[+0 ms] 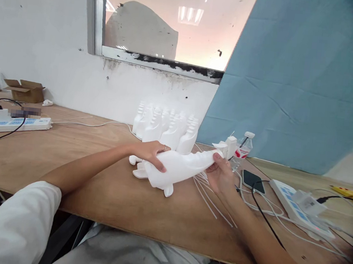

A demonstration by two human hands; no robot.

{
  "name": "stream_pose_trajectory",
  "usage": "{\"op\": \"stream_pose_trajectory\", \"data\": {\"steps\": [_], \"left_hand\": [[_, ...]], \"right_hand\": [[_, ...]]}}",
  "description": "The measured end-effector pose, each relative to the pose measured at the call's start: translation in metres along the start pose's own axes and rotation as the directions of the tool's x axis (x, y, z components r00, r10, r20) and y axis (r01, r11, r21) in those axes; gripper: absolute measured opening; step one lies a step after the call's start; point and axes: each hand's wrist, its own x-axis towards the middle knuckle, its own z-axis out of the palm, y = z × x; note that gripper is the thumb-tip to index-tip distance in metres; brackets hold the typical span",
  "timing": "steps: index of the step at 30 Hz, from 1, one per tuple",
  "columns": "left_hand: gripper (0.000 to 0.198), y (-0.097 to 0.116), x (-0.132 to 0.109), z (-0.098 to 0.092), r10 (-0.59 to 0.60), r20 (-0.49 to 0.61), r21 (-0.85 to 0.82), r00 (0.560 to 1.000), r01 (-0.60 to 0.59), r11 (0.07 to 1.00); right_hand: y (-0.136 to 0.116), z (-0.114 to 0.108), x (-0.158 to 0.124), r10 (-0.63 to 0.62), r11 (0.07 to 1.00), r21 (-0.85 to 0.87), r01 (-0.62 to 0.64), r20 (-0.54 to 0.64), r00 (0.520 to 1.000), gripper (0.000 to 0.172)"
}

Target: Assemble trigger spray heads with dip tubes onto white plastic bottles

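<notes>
A white plastic bottle (pixel 179 168) lies tilted on its side in both my hands, above the table. My left hand (pixel 153 152) is closed round its wide end, thumb on the near side. At the narrow neck end, my right hand (pixel 222 174) grips with thumb and fingers. White angular pieces (pixel 227 146) show just beyond that end; whether they touch the bottle I cannot tell. Small white parts (pixel 141 171) stick out below and left of the bottle, partly hidden by it. Several similar white bottles (pixel 172 131) with ribbed necks stand upright behind it.
Thin white tubes (pixel 209 198) lie on the wooden table (pixel 109 200) by my right forearm. Rightward are a phone (pixel 253 181), a power strip (pixel 297 210) with cables, and a clear drink bottle (pixel 245 145). Another power strip (pixel 19 124) and a cardboard box (pixel 24 91) are left.
</notes>
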Motion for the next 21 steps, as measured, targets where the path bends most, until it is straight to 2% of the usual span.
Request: {"op": "stream_pose_trajectory", "data": {"steps": [3,6,10,12,14,17,21], "left_hand": [[0.043,-0.016,0.003,-0.002,0.01,0.154,-0.312,0.988,0.04,0.949],[0.057,-0.041,0.004,-0.002,-0.032,0.304,-0.544,0.952,0.201,0.815],[0.065,-0.073,0.004,0.0,-0.093,0.274,-0.735,0.957,0.271,0.621],[0.064,-0.085,0.005,0.002,-0.108,0.328,-0.754,0.938,0.329,0.568],[0.066,-0.096,0.005,0.002,-0.095,0.45,-0.719,0.888,0.423,0.552],[0.075,-0.113,0.006,0.001,-0.042,0.603,-0.632,0.797,0.509,0.585],[0.079,-0.134,0.009,0.0,0.021,0.703,-0.561,0.711,0.536,0.631]], "right_hand": [[-0.008,0.002,-0.004,0.024,1.0,0.018,-0.024,0.036,0.999,0.032],[-0.012,0.003,-0.008,0.026,0.999,0.028,-0.028,0.093,0.995,0.036],[-0.01,0.001,-0.01,0.033,0.999,-0.003,-0.033,0.179,0.983,0.034],[-0.007,0.002,-0.012,0.05,0.999,-0.023,-0.046,0.211,0.976,0.034],[-0.004,0.003,-0.015,0.081,0.996,-0.039,-0.074,0.242,0.967,0.036],[0.0,0.008,-0.019,0.125,0.992,-0.063,-0.111,0.315,0.941,0.037],[0.005,0.014,-0.025,0.112,0.992,-0.102,-0.077,0.409,0.906,0.035]]}}
